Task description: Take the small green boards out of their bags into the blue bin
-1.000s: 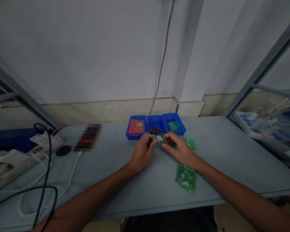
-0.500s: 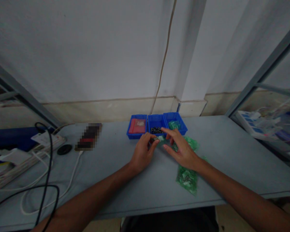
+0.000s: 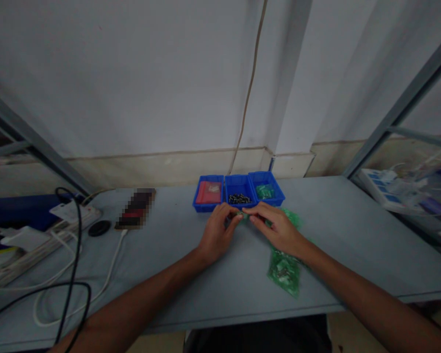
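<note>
Just in front of the blue bins, my left hand point(image 3: 219, 229) pinches a small greenish plastic bag point(image 3: 245, 215) between thumb and fingers. My right hand point(image 3: 275, 225) closes on the other side of the same bag, its fingertips close to those of the left. Fingers cover most of the bag, so what it contains cannot be made out. Behind the hands, the middle blue bin point(image 3: 238, 184) holds several small black-and-silver cylindrical parts point(image 3: 238, 198). Under and beside my right forearm lies a larger green plastic bag point(image 3: 284, 272) with small parts inside.
The left blue bin point(image 3: 196, 201) holds a red packet point(image 3: 208, 192); the right blue bin point(image 3: 277, 193) holds small green bags point(image 3: 265, 191). A phone point(image 3: 135, 208), black disc point(image 3: 99, 228), power strip point(image 3: 25, 257) and loose cables lie left. A rack point(image 3: 385, 191) stands right.
My right hand has moved slightly left, and its spread fingers have closed on the small bag. My left hand stays nearly in place, still pinching it.
</note>
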The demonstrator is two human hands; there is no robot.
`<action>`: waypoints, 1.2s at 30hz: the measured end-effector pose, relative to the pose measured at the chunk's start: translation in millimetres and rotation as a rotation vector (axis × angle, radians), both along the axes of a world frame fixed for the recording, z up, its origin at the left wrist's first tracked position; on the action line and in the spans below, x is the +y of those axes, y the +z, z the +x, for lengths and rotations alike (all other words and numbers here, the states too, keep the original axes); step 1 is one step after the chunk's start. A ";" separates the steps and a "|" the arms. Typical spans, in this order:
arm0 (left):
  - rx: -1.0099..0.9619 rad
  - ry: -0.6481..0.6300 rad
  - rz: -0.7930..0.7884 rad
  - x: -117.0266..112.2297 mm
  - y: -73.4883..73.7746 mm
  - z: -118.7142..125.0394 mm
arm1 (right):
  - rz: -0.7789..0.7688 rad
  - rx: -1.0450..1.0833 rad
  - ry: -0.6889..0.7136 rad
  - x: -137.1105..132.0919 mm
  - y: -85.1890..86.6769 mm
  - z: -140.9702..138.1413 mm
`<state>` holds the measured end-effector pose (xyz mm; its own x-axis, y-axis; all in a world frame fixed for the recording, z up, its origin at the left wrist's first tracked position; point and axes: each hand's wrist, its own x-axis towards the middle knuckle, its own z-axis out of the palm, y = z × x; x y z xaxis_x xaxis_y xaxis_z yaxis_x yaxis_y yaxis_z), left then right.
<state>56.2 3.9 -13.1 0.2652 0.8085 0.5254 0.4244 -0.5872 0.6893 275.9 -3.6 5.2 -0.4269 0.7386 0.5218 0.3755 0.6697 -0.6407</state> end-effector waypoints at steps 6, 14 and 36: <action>0.008 -0.023 -0.014 -2.0 1.4 0.2 | -0.018 0.013 0.015 0.3 3.2 0.8; -0.045 -0.059 -0.083 -4.0 -1.9 1.4 | -0.243 0.072 -0.037 2.0 -6.3 -1.9; 0.052 -0.134 -0.056 -4.5 0.7 2.2 | -0.199 0.242 -0.103 1.9 -1.2 -1.5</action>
